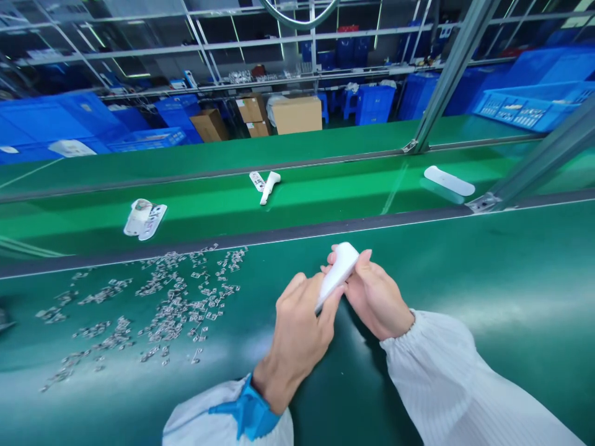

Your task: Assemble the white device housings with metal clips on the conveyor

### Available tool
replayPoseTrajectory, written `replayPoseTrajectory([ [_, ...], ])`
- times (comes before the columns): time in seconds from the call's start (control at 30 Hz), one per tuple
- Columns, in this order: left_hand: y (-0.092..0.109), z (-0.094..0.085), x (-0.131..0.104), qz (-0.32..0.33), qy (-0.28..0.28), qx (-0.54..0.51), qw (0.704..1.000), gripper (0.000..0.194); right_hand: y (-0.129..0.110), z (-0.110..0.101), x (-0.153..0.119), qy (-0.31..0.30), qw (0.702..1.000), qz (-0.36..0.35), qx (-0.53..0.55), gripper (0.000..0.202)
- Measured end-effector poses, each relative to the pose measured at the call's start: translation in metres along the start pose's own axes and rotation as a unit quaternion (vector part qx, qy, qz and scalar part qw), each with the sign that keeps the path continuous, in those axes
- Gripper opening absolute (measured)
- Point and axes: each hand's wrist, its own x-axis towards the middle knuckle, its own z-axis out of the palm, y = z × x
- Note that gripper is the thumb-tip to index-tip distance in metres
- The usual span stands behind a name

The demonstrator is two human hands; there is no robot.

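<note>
A white plastic housing, long and smooth with a wider far end, is held tilted above the green worktop. My left hand is closed round its near end. The fingers and thumb of my right hand grip it from the right side, near the wider end. Its underside and part of my fingertips are hidden. To the left of my hands, many small metal clips lie scattered in loose heaps on the worktop.
Behind the worktop runs a bright green conveyor belt. It carries white housing parts, a white handheld piece beside a small flat part, and a long white cover. A metal post rises at the right; blue crates stand beyond.
</note>
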Motion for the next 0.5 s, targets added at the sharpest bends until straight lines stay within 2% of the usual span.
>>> replayPoseTrajectory([
  [0.13, -0.005, -0.001, 0.001, -0.003, -0.031, 0.004, 1.0, 0.018, 0.005, -0.005, 0.005, -0.003, 1.0, 0.007, 0.021, 0.042],
  [0.27, -0.012, 0.001, -0.002, 0.019, -0.025, 0.023, 0.999, 0.026, 0.001, -0.008, 0.01, -0.016, 0.999, 0.0, 0.028, 0.039],
  [0.37, -0.012, 0.003, -0.005, 0.008, -0.025, 0.003, 1.0, 0.03, -0.001, -0.009, 0.01, -0.017, 0.999, 0.006, 0.029, 0.038],
  [0.43, -0.007, 0.001, -0.004, -0.033, -0.016, -0.046, 0.998, 0.027, -0.001, -0.008, 0.008, -0.018, 0.999, 0.011, 0.036, 0.038],
  [0.47, -0.004, -0.001, -0.003, -0.081, -0.025, -0.089, 0.992, 0.024, -0.001, -0.008, 0.007, -0.021, 0.999, 0.018, 0.04, 0.039],
  [0.5, -0.001, -0.004, -0.001, -0.149, -0.048, -0.146, 0.977, 0.029, 0.0, -0.007, 0.006, -0.028, 0.998, 0.028, 0.042, 0.041],
])
